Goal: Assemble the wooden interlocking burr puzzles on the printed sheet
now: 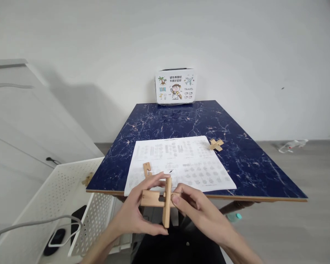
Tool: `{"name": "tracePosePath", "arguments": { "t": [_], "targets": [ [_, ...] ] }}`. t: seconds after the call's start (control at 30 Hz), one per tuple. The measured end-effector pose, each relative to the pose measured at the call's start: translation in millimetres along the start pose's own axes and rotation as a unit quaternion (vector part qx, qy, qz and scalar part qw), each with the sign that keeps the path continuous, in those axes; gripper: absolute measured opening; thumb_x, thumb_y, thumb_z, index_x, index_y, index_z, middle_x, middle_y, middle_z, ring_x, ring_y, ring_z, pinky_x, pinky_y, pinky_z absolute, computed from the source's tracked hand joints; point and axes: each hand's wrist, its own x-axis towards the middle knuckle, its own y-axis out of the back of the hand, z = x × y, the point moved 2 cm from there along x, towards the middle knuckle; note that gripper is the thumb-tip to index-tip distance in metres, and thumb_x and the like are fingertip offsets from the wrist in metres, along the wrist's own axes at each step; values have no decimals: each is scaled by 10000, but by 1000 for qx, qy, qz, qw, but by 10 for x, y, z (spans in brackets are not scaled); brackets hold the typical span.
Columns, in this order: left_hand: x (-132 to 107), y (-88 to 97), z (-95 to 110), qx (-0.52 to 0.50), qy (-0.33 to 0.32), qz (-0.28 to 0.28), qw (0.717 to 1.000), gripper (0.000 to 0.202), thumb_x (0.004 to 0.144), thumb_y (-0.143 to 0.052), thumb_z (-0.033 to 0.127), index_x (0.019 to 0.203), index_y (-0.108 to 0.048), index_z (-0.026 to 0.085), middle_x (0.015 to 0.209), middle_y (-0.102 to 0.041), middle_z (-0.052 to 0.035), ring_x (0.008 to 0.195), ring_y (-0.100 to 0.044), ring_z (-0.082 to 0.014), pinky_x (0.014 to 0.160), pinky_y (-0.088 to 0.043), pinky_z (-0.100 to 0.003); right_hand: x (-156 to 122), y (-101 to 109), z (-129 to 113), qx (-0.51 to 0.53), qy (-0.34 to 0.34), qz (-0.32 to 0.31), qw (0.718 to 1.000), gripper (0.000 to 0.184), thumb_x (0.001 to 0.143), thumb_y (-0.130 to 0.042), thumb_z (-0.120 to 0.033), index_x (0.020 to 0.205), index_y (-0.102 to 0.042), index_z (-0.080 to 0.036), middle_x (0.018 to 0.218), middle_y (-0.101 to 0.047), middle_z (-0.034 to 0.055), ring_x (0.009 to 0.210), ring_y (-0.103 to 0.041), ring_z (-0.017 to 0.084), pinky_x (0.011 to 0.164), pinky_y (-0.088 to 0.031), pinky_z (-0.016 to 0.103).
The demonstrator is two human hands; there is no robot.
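Note:
Two notched wooden puzzle pieces are crossed in front of me, just off the table's near edge. My left hand (137,211) spans the upright wooden puzzle piece (167,205), fingers at its top and thumb at its bottom. The other wooden puzzle piece (150,198) lies crosswise through it, with a slot showing near the crossing. Its right end is between the thumb and fingers of my right hand (194,205). A third notched wooden piece (147,168) rests on the printed instruction sheet (178,150), partly behind my left fingers.
A small assembled wooden cross (216,144) sits at the sheet's right edge on the blue marbled table (170,121). A white illustrated case (176,87) stands against the wall. Left of the table is a white perforated basket (71,172) with a cable (44,221) across it.

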Motion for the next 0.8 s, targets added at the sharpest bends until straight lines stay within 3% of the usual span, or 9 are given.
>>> {"name": "tracePosePath", "arguments": {
  "t": [0.23,0.4,0.8],
  "targets": [
    [-48,-45,-27,-37,10,21,999,1154,548,-1028,257,1551,-465,345,1497,-595,-138,1284,-636,-409,1172,-442,-596,-2,-54,-47,8,-2,-4,1000,438,1004,-569,-619,800,-538,-233,755,-421,-15,723,-369,180,680,-313,325],
    [-65,4,14,-43,-5,46,998,1058,588,-997,292,1525,-506,315,1467,-604,-145,1230,-659,-394,1043,-568,-500,-64,26,-85,-10,1,-1,1000,453,1021,-553,-608,782,-499,-226,729,-414,-26,709,-375,169,673,-299,319],
    [-43,39,7,-49,0,14,999,1041,618,-998,311,1531,-501,359,1522,-568,-133,1216,-679,-373,1048,-569,-496,-105,62,-65,-12,-9,-8,1000,422,1049,-540,-562,807,-489,-221,724,-424,-40,710,-388,153,666,-299,301]
  ]
}}
